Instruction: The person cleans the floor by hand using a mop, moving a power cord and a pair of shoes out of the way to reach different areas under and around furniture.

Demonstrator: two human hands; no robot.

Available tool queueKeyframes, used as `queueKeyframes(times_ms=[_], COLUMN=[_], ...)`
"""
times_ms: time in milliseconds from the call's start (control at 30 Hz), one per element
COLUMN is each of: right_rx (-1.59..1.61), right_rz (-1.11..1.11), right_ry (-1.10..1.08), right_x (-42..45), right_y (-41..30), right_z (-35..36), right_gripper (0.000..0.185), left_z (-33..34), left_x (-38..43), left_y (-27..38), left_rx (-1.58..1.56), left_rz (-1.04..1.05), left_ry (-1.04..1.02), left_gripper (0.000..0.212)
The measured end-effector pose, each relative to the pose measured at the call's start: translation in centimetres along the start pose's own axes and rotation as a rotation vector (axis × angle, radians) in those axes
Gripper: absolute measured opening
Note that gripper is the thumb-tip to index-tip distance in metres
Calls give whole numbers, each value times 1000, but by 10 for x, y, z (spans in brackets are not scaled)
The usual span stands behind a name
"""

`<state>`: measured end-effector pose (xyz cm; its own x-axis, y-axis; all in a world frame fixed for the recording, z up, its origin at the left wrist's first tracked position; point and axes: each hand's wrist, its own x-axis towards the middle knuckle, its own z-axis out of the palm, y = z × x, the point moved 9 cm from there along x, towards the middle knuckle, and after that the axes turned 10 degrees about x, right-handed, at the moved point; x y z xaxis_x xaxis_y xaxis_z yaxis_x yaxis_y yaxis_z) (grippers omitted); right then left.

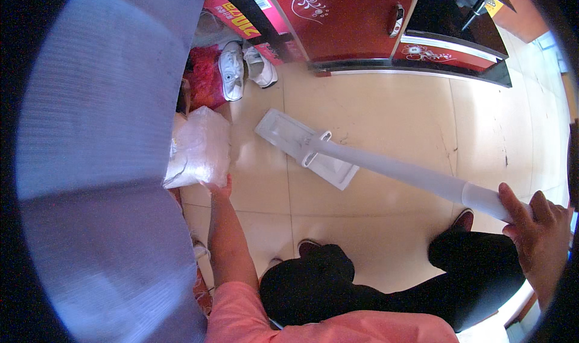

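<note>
My right hand (536,230) is wrapped around the upper end of a white mop handle (407,175), its fingers partly spread. The handle slants down to a flat, rectangular mop head (285,132) on the tiled floor. At the left, my left hand (219,188) grips the near lower corner of a package wrapped in clear plastic (203,144). Most of that hand's fingers are hidden by the package. What the wrapping holds cannot be made out.
White sneakers (232,71) and a red plastic bag (203,74) sit beyond the package. A red floral cabinet (348,22) lines the far side, beside a pink box (235,15). Bluish fabric (104,117) fills the left. My shoes (310,248) stand on beige floor tiles (384,103).
</note>
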<state>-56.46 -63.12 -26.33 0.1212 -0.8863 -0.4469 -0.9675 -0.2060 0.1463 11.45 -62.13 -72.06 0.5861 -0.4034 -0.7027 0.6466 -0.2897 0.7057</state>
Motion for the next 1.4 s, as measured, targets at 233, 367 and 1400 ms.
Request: queueKeyframes(times_ms=[233,367,1400], right_rx=[-64,-7,295], right_rz=[-21,-91,-321], right_ry=[94,78,-44], right_x=[21,45,87], right_y=[-9,-15,-68], right_z=[6,30,36], right_gripper=[57,59,62], left_z=[32,0,293], left_x=[49,32,34], left_y=[26,35,93], left_rx=[-9,-23,1115], left_rz=[134,82,994], left_ry=[-235,-125,-89], left_gripper=[53,48,67])
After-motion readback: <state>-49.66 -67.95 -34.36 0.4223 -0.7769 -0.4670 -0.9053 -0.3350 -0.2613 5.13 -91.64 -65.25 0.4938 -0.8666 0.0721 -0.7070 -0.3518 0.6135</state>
